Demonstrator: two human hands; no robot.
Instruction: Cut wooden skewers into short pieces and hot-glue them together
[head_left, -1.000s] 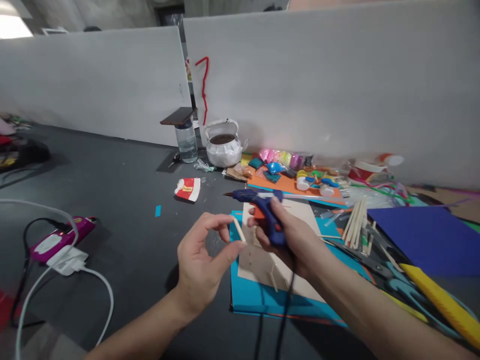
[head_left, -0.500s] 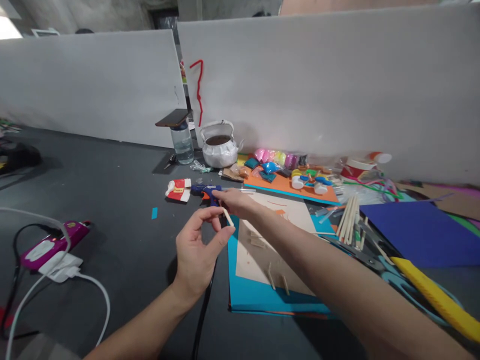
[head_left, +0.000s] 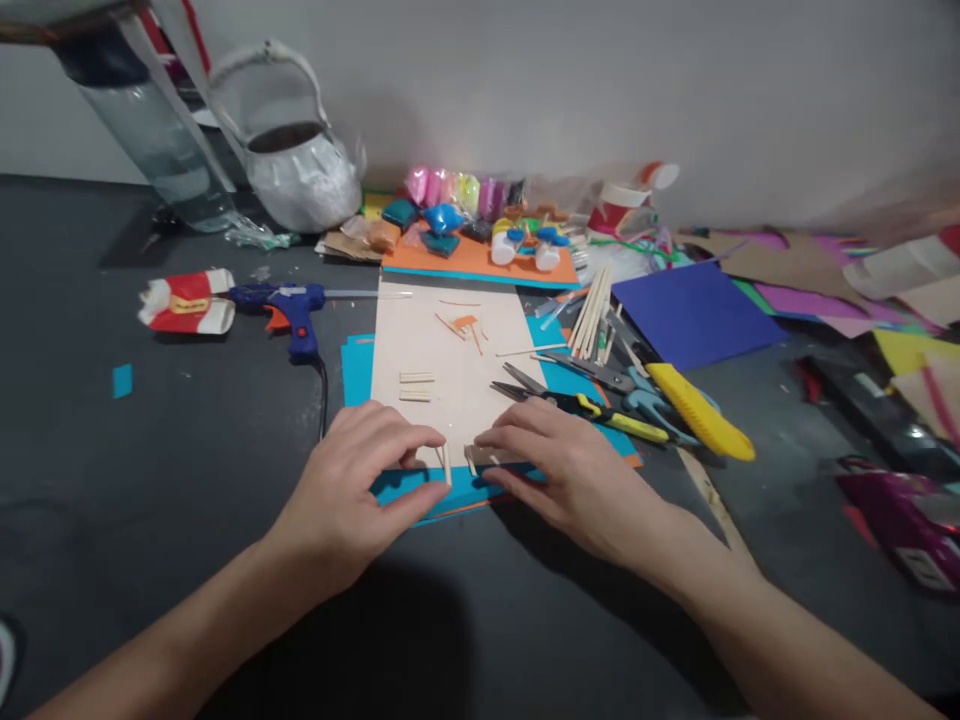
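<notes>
Pale grey wall panel (head_left: 750, 100) fills the background, and in front of it my dark worktop (head_left: 187, 450) stretches from side to side. On it, before me, lies a pile of bright blue sheets (head_left: 358, 370) with a beige sheet (head_left: 412, 340) over them. A white kettle-shaped pot (head_left: 300, 190) stands at the back left, next to a clear bottle (head_left: 150, 140) with a dark top. To my right lies a deep-blue sheet (head_left: 694, 315).

My left grip (head_left: 337, 490) is closed, thumb and forefinger pinching one short stick (head_left: 448, 465) upright by its ends, above the near edge of the sheets. My right grip (head_left: 562, 460) faces it, thumb and fingers curved just beside a second stick (head_left: 470, 460); I cannot tell whether they touch it.

A blue glue gun (head_left: 296, 300) lies left of the beige sheet, its nozzle at a red-and-white piece (head_left: 187, 300). On the right, black-and-yellow scissors (head_left: 585, 405) lie near a yellow-handled tool (head_left: 701, 410), with a bundle of sticks (head_left: 591, 310) beyond. Smallest are the orange scraps (head_left: 466, 322) and two little groups of cut sticks (head_left: 416, 378) on the beige sheet.
</notes>
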